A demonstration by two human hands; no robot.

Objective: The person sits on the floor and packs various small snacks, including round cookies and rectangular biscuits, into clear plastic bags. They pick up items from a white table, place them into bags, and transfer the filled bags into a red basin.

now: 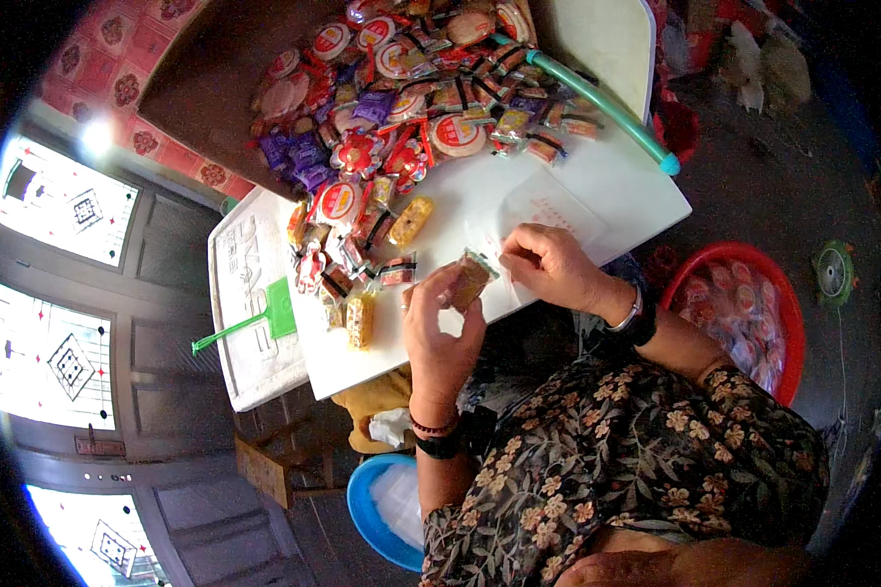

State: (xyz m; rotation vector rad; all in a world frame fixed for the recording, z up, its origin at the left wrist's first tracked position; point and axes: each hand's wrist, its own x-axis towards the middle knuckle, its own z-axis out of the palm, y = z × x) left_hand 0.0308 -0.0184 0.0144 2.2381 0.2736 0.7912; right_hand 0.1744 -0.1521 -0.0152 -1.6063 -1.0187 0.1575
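Note:
My left hand [443, 345] grips a brown snack in a clear wrapper [471, 282] between thumb and fingers, over the front edge of a white board [477, 183]. Just right of it, my right hand [562, 265] has its fingertips curled at the near edge of a thin clear plastic bag [554, 202] with red print. The bag lies flat on the board. Beyond both hands spreads a large pile of wrapped snacks [411, 95], with round crackers, purple packets and red flower-shaped packs. Two yellow wrapped cakes, one farther off [412, 221] and one nearer [360, 321], lie to the left.
An open brown carton [213, 95] holds part of the pile. A teal tube [602, 103] crosses the board's right side. A green fly swatter [279, 312] rests at left. On the floor stand a red basin [793, 337] of packed bags and a blue basin [367, 506] holding clear plastic.

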